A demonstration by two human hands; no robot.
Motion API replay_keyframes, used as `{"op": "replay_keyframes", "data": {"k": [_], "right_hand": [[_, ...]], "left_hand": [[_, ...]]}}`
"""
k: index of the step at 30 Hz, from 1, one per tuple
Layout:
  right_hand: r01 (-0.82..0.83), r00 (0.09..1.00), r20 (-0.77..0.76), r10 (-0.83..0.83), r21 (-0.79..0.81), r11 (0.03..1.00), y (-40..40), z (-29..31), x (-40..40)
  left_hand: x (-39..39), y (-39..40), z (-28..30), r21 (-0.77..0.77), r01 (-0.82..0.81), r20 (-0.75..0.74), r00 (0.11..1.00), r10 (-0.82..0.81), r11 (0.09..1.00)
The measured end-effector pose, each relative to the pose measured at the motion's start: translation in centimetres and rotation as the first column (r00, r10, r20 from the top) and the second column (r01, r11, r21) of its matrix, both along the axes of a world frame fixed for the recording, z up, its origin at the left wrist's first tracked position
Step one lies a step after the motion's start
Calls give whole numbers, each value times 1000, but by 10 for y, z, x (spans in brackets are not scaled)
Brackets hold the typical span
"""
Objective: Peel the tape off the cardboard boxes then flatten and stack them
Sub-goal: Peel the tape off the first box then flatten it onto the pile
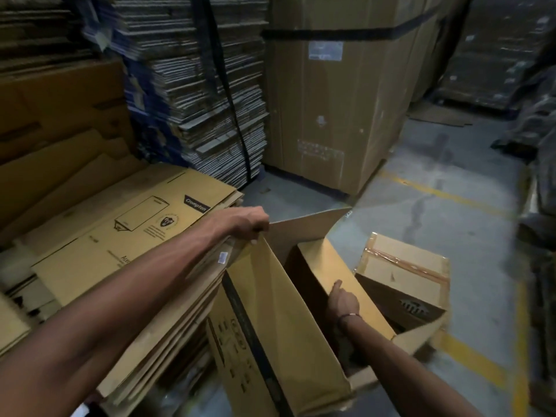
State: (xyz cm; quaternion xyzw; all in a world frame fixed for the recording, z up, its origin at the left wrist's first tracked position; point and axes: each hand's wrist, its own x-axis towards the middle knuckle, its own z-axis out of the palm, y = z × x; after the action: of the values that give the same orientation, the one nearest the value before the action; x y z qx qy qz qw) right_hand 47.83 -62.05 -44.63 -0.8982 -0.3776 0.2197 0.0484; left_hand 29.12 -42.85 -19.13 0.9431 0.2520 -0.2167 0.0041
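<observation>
An open tan cardboard box stands in front of me with its flaps up. My left hand grips the box's far top corner, where a flap meets the wall. My right hand reaches inside and presses on the right inner wall, fingers partly spread. To its right sits a smaller box with clear tape across its top. A stack of flattened printed boxes lies at the left, beside the open box.
Tall strapped bundles of flat cardboard and a large wrapped carton rise behind. Grey concrete floor with yellow lines runs to the right. Dark piled goods line the right edge.
</observation>
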Motion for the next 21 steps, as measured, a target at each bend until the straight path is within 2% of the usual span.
{"op": "replay_keyframes", "data": {"k": [3,7,11,14,18,21], "right_hand": [[-194,976,119,182,101,976,6,57,16],[-267,960,136,244,194,944,27,117,50],[-204,977,2,211,271,941,59,151,51],[-150,967,-142,212,356,923,77,165,32],[-8,927,-333,171,439,899,103,175,-3],[76,896,-420,144,465,882,126,189,-27]], "left_hand": [[-23,6,-9,-22,-33,-29,999,32,999],[-60,18,-32,-51,-112,-37,993,110,992],[-85,7,-38,-122,-230,39,971,236,966],[-96,-3,-53,-237,-374,127,903,410,897],[-91,-19,-66,-337,-394,177,866,468,855],[-80,-37,-63,-476,-469,230,750,621,744]]}}
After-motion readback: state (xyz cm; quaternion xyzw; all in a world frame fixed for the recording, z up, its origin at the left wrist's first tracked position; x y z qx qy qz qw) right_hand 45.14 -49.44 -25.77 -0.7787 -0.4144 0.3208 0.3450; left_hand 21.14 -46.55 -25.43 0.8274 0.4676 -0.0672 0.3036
